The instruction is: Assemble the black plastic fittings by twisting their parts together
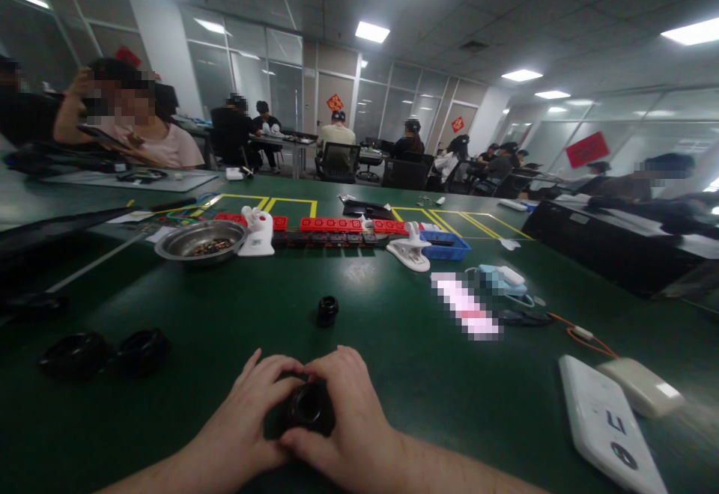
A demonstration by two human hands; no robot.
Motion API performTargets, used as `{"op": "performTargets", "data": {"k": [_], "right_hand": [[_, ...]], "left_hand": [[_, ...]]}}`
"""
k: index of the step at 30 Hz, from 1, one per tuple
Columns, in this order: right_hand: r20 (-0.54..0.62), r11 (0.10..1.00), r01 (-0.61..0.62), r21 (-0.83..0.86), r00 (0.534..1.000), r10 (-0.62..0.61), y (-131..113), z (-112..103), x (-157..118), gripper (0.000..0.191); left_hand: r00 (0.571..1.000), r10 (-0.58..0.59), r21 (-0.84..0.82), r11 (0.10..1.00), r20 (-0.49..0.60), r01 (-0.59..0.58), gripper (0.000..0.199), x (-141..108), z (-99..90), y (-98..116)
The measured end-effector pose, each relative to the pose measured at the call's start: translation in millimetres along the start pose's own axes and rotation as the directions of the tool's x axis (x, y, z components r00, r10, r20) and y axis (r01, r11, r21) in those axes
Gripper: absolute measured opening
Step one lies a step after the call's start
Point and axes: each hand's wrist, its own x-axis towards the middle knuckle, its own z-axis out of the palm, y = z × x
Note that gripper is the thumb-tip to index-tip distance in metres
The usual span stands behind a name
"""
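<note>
Holding a black round part (308, 406) between left hand (252, 412) and right hand (356, 419), at the near middle of the green table (225, 307). Curving both hands narrowly around it, with fingers meeting on the far side and thumbs on the near side. Facing a small black ring (327, 310) just beyond, with a large black ring (76, 355) at left and a metal bowl (199, 247) at far left.

An office-like workroom: people sit at long tables beneath ceiling light panels (372, 31), with glass partitions (284, 67) behind.
</note>
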Motion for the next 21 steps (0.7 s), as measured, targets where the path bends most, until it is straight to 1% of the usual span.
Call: {"op": "performTargets", "data": {"k": [1, 3, 5, 6, 8, 10, 12, 13, 15, 18, 20, 21], "right_hand": [[0.029, 1.0, 0.019, 0.017, 0.999, -0.019, -0.4, -0.9, 0.1, 0.039], [0.086, 0.994, 0.083, 0.073, 0.992, -0.089, -1.1, -3.1, 0.6, 0.044], [0.11, 0.986, 0.129, 0.109, 0.984, -0.141, -1.0, -4.3, 0.9, 0.052], [0.102, 0.986, 0.132, 0.105, 0.984, -0.143, -0.4, -4.1, 0.9, 0.056], [0.045, 0.992, 0.108, 0.065, 0.993, -0.111, 1.2, -2.7, 0.3, 0.06], [-0.008, 0.999, 0.044, 0.025, 0.999, -0.044, 2.5, -1.0, -0.6, 0.058], [-0.004, 1.0, -0.016, 0.01, 1.0, 0.016, 2.3, -0.5, -0.9, 0.05], [0.011, 1.0, -0.027, 0.014, 1.0, 0.027, 1.7, -0.9, -0.8, 0.045], [0.049, 0.999, 0.009, 0.046, 0.999, -0.011, 0.0, -2.9, 0.1, 0.039], [0.078, 0.986, 0.125, 0.113, 0.988, -0.134, -1.2, -6.2, 1.2, 0.048], [0.079, 0.981, 0.156, 0.12, 0.983, -0.166, -0.3, -6.9, 1.1, 0.053], [0.061, 0.983, 0.149, 0.108, 0.986, -0.156, 0.4, -6.5, 0.8, 0.054]], "left_hand": [[1.0, 0.001, 0.005, 1.0, -0.027, -0.001, 0.041, -0.1, 0.7, 1.1], [0.998, 0.002, 0.013, 1.0, -0.07, -0.002, 0.044, -0.3, 1.8, 3.1], [0.997, 0.006, 0.013, 1.0, -0.074, -0.005, 0.046, -0.4, 2.2, 4.2], [0.998, 0.004, 0.014, 1.0, -0.07, -0.003, 0.045, -0.4, 2.2, 4.5], [0.998, -0.003, 0.019, 1.0, -0.06, 0.005, 0.039, -0.5, 2.0, 4.4], [0.998, -0.009, 0.023, 1.0, -0.055, 0.011, 0.037, -0.8, 2.2, 4.1], [0.998, -0.006, 0.026, 1.0, -0.06, 0.008, 0.039, -1.1, 2.7, 3.7], [0.998, -0.002, 0.029, 1.0, -0.064, 0.004, 0.041, -1.2, 3.1, 3.5], [0.997, 0.002, 0.035, 0.999, -0.074, 0.001, 0.043, -1.1, 3.5, 2.9], [0.998, 0.014, 0.028, 1.0, -0.057, -0.012, 0.047, -0.7, 2.9, 1.5], [0.999, 0.02, 0.015, 1.0, -0.036, -0.019, 0.046, -0.4, 2.1, 1.0], [0.999, 0.016, 0.011, 1.0, -0.031, -0.016, 0.045, -0.4, 1.8, 1.1]]}}
